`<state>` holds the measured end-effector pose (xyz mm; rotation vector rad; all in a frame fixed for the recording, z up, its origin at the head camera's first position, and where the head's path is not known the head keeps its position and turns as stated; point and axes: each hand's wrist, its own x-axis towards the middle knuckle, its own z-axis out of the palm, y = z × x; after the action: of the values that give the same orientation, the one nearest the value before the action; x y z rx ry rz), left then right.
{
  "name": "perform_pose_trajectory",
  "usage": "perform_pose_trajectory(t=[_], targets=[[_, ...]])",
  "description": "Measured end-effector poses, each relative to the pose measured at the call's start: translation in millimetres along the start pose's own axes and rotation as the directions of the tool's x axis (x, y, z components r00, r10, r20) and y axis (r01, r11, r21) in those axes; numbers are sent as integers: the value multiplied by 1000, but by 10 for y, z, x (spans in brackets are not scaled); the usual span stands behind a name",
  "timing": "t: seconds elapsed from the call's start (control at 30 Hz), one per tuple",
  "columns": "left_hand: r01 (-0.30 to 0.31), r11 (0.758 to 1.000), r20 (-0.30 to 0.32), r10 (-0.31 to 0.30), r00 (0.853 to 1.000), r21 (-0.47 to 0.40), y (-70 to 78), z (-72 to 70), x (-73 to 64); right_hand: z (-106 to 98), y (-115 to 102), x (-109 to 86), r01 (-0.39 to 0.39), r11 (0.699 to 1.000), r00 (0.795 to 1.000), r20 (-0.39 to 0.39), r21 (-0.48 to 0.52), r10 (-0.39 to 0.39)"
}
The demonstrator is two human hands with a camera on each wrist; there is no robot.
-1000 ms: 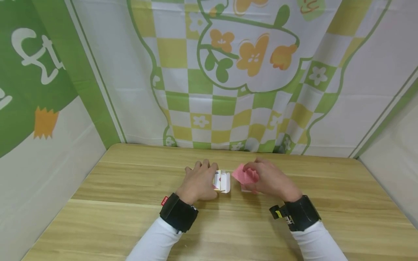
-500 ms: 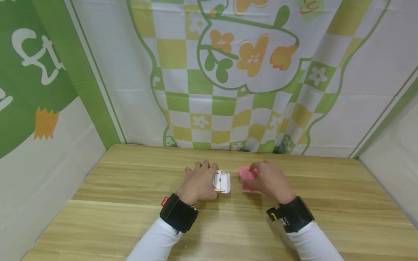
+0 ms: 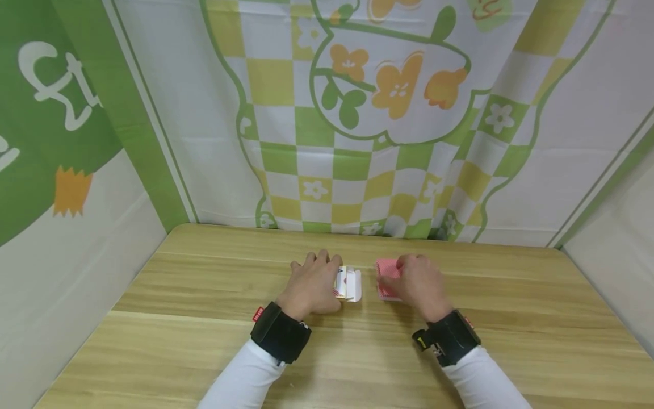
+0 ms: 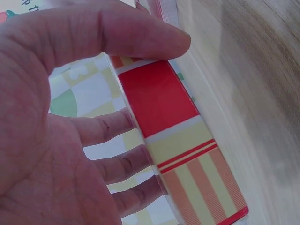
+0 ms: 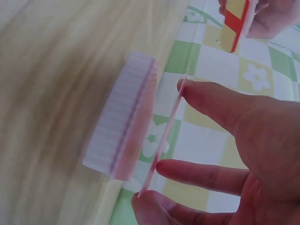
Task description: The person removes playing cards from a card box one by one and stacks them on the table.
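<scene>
My left hand (image 3: pixel 313 287) grips a playing-card box (image 4: pixel 164 108), red and cream with orange stripes, its thumb on one side and its fingers on the other. The box's white end flap (image 3: pixel 353 285) stands open toward the right. To the right of it, my right hand (image 3: pixel 421 287) pinches a thin pink playing card (image 5: pixel 163 133) by its edges. Under that card, a small gap apart, a squared deck of playing cards (image 5: pixel 121 117) with white edges lies on the table. From the head view the card mostly covers the deck.
The wooden table (image 3: pixel 214 341) ends at the back against a checkered, flower-printed curtain (image 3: pixel 317 165). Cloth walls close off the left and right sides. A black strap (image 3: pixel 280 332) wraps each wrist.
My right hand has moved slightly left. The pink card it pinches, tilted at first, has come level over the deck. My left hand and the box have hardly moved.
</scene>
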<state>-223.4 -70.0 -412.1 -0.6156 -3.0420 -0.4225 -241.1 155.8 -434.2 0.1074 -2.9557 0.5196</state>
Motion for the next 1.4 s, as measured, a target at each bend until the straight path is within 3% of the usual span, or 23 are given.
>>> perform_pose_trajectory(t=[0.53,1.4], targets=[[5,1000,4,-5,1000,-10,10,-7,0,146,29,1,31,999,994,-101,20,-29],[-5,1000,6,5,1000,-13,12,12,6,131,22,9,11,1000,996,-94,26,-8]])
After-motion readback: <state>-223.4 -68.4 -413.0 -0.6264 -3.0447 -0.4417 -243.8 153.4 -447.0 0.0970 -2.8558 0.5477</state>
